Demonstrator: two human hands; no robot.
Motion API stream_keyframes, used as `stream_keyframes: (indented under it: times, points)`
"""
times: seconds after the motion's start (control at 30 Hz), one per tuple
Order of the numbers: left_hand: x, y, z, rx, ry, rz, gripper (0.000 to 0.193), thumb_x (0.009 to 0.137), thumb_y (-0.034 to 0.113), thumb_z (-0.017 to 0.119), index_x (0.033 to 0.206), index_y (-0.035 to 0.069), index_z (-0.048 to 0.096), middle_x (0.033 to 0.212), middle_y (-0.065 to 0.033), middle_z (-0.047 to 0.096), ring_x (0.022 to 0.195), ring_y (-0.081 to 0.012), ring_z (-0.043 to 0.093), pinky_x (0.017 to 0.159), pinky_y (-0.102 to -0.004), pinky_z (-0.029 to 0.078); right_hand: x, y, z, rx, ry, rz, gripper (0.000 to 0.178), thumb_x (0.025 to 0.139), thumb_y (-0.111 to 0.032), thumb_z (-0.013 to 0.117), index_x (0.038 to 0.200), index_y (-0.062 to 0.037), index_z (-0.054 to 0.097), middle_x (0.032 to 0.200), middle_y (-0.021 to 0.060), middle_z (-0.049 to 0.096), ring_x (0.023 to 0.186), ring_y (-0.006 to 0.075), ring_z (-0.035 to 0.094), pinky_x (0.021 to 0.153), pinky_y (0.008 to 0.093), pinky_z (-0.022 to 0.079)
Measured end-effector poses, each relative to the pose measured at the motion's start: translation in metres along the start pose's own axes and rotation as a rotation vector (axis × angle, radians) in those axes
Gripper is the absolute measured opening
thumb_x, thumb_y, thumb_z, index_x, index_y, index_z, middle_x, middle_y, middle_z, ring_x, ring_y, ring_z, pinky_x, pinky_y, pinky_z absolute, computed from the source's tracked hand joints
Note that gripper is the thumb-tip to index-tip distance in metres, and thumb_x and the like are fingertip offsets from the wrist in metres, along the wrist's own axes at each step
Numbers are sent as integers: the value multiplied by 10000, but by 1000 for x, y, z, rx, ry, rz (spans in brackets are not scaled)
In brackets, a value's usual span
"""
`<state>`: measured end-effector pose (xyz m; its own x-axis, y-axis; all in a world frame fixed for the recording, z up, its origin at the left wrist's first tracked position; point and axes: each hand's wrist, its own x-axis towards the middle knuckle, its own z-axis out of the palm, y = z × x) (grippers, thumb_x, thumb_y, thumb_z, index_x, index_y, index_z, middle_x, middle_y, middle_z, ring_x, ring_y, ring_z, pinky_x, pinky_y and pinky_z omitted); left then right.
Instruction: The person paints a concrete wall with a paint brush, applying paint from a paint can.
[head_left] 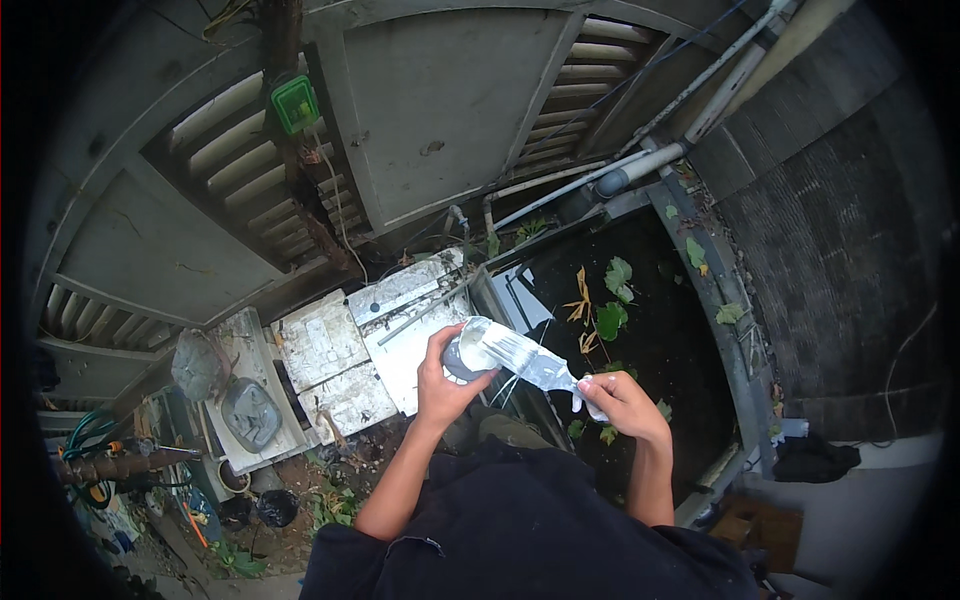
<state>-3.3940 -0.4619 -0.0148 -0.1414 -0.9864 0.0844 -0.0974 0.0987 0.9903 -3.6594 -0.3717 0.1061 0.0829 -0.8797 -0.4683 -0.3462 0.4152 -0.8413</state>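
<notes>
My left hand (440, 388) is wrapped round a small grey cup (457, 363) with white paint-like stuff at its mouth, tilted toward the right. In my right hand (628, 405) is a wide paintbrush (540, 367), gripped by its handle and smeared with white. Its whitened bristles reach the cup's rim; whether they dip inside I cannot tell. Some white marks the right fingers. Both hands are in front of my body, near the left edge of a dark water-filled basin (665, 340).
Green leaves (611, 320) lie in the basin. White, stained slabs (320, 345) stand to the left, beside a grey lidded-looking tub (251, 415). A louvred grey gate (440, 100) runs across the back, with pipes (640, 170) along its right. A green box (294, 104) hangs on a post.
</notes>
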Motion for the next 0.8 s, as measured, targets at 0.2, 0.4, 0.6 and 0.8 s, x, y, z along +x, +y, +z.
stream_keyframes:
  times: [0.2,0.4,0.6,0.8]
  points:
    - [-1,14,-26,-98,154,0,795,699,143,932,1344,-2,492,1231,-206,666,1161,-260,658,1016,-372,503,38,8,15,354,-175,65,414,1084,-304,537,818,-17,672,576,-48,502,464,42,391,446,244,289]
    - [11,30,-64,-148,331,28,849,718,101,938,1374,-39,418,1254,-189,592,1182,-253,615,1038,-378,498,140,-44,-8,723,-287,-125,413,1096,-331,500,877,4,602,533,23,474,395,80,358,384,252,255]
    - [-17,30,-100,-139,688,73,912,713,0,905,1435,-39,349,1336,-183,517,1253,-262,559,1071,-391,478,279,-144,-53,477,46,-464,420,1116,-358,439,1067,0,653,607,-31,444,410,46,326,374,236,214]
    - [-94,-7,-112,-77,1021,-22,920,708,-25,869,1459,-31,338,1403,-173,477,1295,-271,521,1101,-406,437,390,-224,-108,374,649,-739,352,1091,-266,493,995,1,702,629,-45,442,492,50,372,444,276,273]
